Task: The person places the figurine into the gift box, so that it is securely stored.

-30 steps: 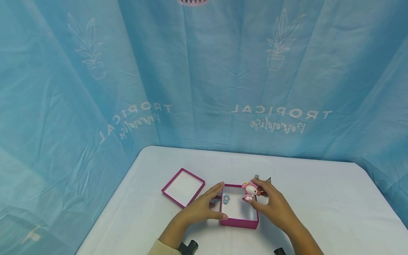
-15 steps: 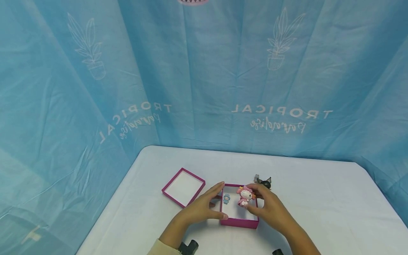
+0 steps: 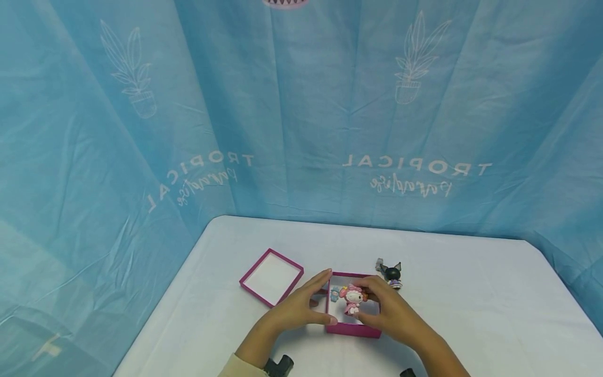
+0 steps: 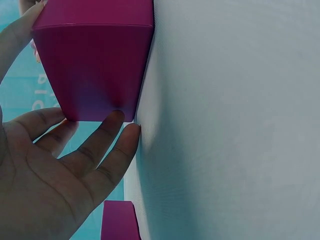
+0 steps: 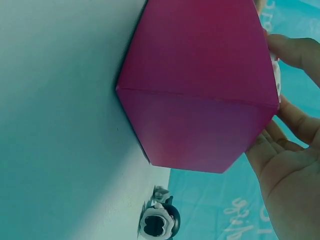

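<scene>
A magenta box (image 3: pixel 353 330) with a white inside stands uncovered on the table. My left hand (image 3: pixel 297 308) grips its left side, thumb at the front corner and fingers toward the back; in the left wrist view, fingertips touch the box wall (image 4: pixel 95 75). Between thumb and fingers of my right hand (image 3: pixel 393 314) is a pink-hooded, white-faced figurine (image 3: pixel 353 298), pinched upright over the box's interior. A small blue figurine (image 3: pixel 334 294) is inside at the left, partly hidden by the pink one. Whether the pink figurine touches the box floor, I cannot tell.
The magenta-rimmed lid (image 3: pixel 256 289) lies inside-up at the box's back left. Behind the box to the right stands a black-hooded figurine (image 3: pixel 392 275) with a small grey piece (image 3: pixel 379 264) beside it. A blue printed curtain (image 3: pixel 301 131) hangs behind the white table (image 3: pixel 480 293).
My right hand has carried the pink figurine left and down, from the box's right rear edge to beside the blue figurine. The black-hooded figurine is uncovered. My left hand stays in place.
</scene>
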The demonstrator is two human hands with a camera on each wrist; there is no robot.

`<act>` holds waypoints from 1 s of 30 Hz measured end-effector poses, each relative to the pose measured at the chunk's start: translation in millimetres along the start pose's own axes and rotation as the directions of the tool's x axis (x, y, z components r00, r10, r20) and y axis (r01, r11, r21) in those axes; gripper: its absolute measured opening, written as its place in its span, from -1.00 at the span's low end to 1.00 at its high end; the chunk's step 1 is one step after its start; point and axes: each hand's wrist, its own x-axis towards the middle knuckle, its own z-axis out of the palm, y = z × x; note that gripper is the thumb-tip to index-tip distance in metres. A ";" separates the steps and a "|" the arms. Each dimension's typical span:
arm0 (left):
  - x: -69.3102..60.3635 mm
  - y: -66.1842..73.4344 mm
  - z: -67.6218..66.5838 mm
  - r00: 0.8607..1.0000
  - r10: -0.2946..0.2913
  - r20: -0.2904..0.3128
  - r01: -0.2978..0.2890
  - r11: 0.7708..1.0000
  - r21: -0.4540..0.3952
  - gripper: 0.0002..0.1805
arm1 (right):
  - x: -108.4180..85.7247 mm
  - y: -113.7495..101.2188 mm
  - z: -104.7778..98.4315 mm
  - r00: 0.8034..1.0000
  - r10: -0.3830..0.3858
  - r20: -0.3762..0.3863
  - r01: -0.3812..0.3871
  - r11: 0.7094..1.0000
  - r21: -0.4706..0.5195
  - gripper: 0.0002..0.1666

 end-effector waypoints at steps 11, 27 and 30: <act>0.4 -0.5 -0.5 1.000 0.009 0.002 -0.009 1.000 -0.010 0.14 | 9.3 -0.7 3.1 0.993 -0.014 0.118 0.016 1.000 -0.017 -0.32; -0.2 -0.5 0.0 1.000 0.003 -0.004 -0.003 1.000 -0.006 0.15 | 26.9 -3.1 1.9 0.973 -0.048 0.226 0.067 0.995 -0.080 -0.31; 0.2 0.1 0.0 1.000 0.005 -0.002 -0.005 1.000 -0.008 0.14 | 29.8 -3.1 2.8 0.972 -0.045 0.232 0.074 0.990 -0.119 -0.34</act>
